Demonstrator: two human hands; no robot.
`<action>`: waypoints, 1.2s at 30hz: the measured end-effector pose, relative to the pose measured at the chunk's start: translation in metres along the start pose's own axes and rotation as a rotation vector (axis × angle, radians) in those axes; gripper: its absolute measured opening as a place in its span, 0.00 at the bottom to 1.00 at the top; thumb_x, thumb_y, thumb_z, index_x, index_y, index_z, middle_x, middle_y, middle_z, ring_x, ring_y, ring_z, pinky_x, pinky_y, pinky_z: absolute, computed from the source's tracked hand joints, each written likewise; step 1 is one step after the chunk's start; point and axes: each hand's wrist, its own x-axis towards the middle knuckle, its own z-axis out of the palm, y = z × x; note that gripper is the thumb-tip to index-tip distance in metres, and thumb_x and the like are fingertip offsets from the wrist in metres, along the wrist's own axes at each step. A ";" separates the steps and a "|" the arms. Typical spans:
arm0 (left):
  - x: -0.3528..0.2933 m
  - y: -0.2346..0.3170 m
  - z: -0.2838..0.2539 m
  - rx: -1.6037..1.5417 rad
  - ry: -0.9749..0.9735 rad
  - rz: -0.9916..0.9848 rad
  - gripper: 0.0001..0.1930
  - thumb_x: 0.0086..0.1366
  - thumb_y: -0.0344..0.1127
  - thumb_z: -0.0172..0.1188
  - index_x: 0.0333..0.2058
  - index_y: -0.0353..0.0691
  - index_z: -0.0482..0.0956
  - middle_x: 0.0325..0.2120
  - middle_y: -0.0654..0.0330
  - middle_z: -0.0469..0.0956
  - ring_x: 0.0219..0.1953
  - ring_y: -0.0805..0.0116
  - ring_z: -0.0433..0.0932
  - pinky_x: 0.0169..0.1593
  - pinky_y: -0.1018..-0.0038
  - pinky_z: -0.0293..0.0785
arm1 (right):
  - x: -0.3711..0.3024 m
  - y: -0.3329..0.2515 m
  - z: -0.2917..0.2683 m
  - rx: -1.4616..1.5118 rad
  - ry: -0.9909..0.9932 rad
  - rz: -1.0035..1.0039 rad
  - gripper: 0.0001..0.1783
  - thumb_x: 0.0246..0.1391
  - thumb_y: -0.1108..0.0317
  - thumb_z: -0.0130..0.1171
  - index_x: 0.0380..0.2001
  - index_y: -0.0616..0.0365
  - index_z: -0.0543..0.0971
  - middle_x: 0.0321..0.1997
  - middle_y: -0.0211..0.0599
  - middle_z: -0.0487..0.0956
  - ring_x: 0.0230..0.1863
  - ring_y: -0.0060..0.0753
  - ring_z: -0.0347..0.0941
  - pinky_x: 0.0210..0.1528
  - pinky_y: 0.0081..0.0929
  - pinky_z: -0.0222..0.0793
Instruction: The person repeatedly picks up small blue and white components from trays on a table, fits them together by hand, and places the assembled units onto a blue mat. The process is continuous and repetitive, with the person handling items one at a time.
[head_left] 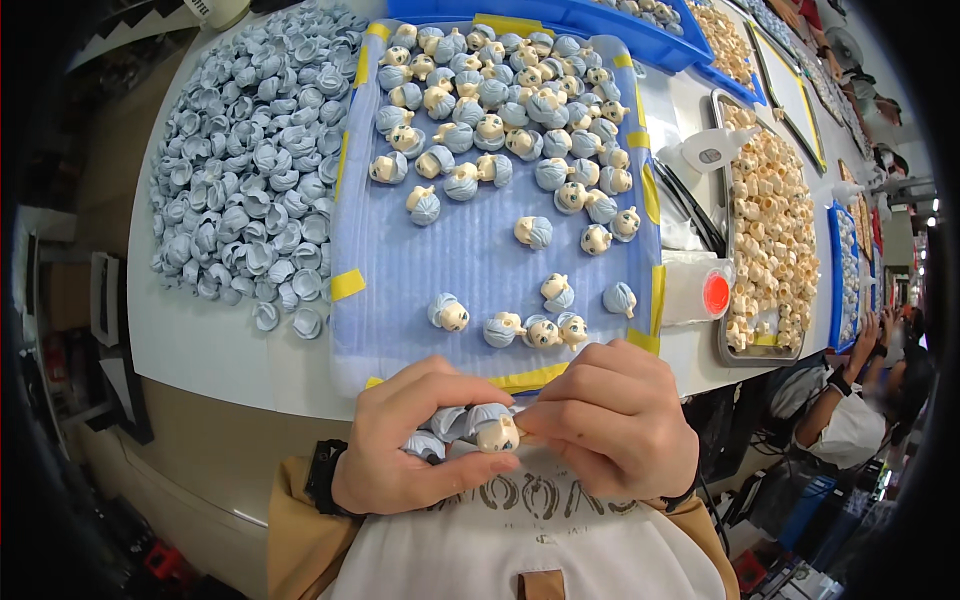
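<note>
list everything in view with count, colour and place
hair pieces: many, bluish, heaped left
table: one, white, beneath
lined tray: one, blue, centre
doll heads: dozens, cream and bluish, lined tray
tape strips: several, yellow, tray rim
bins: several, blue, beyond lined tray
metal tray: one, silver, right
small parts: many, cream, metal tray
bottle: one, white, by metal tray
slim tools: at least two, black, between trays
tub: one, whitish, red top, between trays
people: several, nearest in white, far right
held head: one, cream and bluish, lower centre
left hand: one, bare, around held head
right hand: one, bare, at held head
</note>
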 end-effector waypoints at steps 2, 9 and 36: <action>0.001 -0.001 -0.001 0.010 -0.004 0.041 0.19 0.45 0.34 0.72 0.36 0.35 0.78 0.28 0.58 0.77 0.26 0.72 0.74 0.29 0.78 0.69 | -0.002 0.000 0.001 -0.007 0.004 0.018 0.09 0.33 0.71 0.64 0.23 0.57 0.77 0.21 0.27 0.69 0.22 0.29 0.64 0.21 0.25 0.57; -0.003 -0.008 -0.004 -0.097 0.015 0.061 0.19 0.46 0.36 0.69 0.36 0.32 0.77 0.27 0.56 0.76 0.24 0.71 0.72 0.27 0.79 0.66 | 0.001 -0.005 0.006 0.006 0.144 0.057 0.14 0.34 0.66 0.67 0.28 0.57 0.78 0.25 0.30 0.72 0.23 0.29 0.67 0.22 0.25 0.58; -0.002 -0.013 -0.002 -0.677 -0.356 -0.274 0.29 0.66 0.55 0.44 0.44 0.28 0.71 0.41 0.55 0.73 0.45 0.68 0.71 0.47 0.75 0.67 | 0.014 -0.007 0.033 0.221 0.249 -0.009 0.17 0.35 0.60 0.66 0.26 0.57 0.73 0.32 0.35 0.72 0.30 0.38 0.66 0.28 0.31 0.60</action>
